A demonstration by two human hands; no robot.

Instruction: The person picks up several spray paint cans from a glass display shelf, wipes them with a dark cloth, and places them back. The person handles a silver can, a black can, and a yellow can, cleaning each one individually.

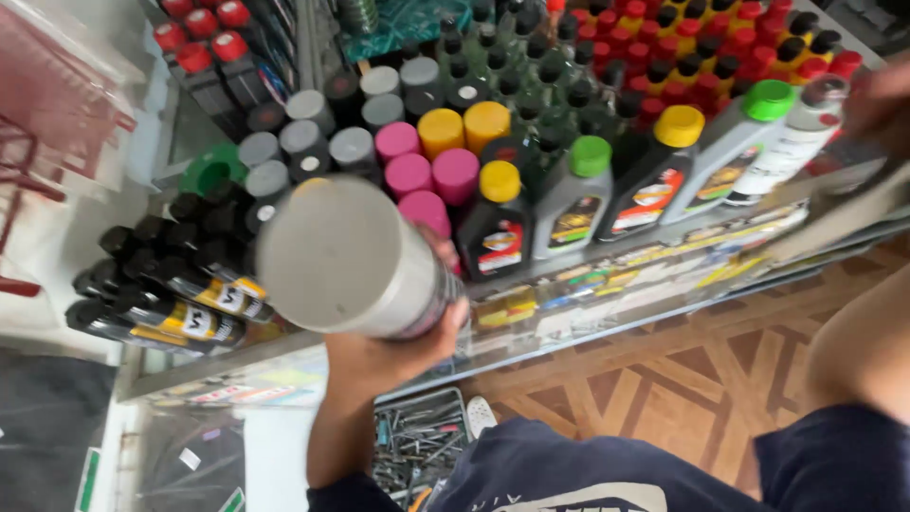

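Shelving (607,270) of glass runs across the view, its top crowded with goods, above a patterned brown floor (701,379). Rows of dark bottles with red and black caps (664,66) fill the far part. Nearer the front edge stand oil bottles (578,194) with yellow and green caps, spray cans with grey caps (313,142), and cans with pink and yellow caps (431,156). Black cans with yellow labels (190,303) lie on their sides at the left end. A tray of mixed metal screws and bits (417,446) sits low down, under the shelf.

The left hand (403,337) is closed around a spray can with a grey cap (346,258), held just in front of the shelf, cap end toward the camera and blurred. The right hand (877,100) is a blur at the upper right edge, near a clear-capped bottle (801,133); whether it grips anything cannot be told.
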